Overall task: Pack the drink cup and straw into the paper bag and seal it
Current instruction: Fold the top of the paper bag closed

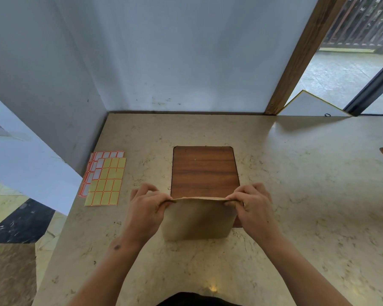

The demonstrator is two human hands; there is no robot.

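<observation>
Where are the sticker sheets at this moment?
In the head view, the sticker sheets lie flat on the counter at the person's left, near the wall corner, left of the wooden board and apart from the paper bag.

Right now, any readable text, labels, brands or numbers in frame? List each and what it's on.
None readable.
Paper bag, pinched at its top edge by the left hand and right hand: plain brown, no print on the side shown.
Yellow label sheet: blank stickers with orange borders.
White label sheet under it: blank.
Wooden board: bare wood grain, no markings.
</observation>
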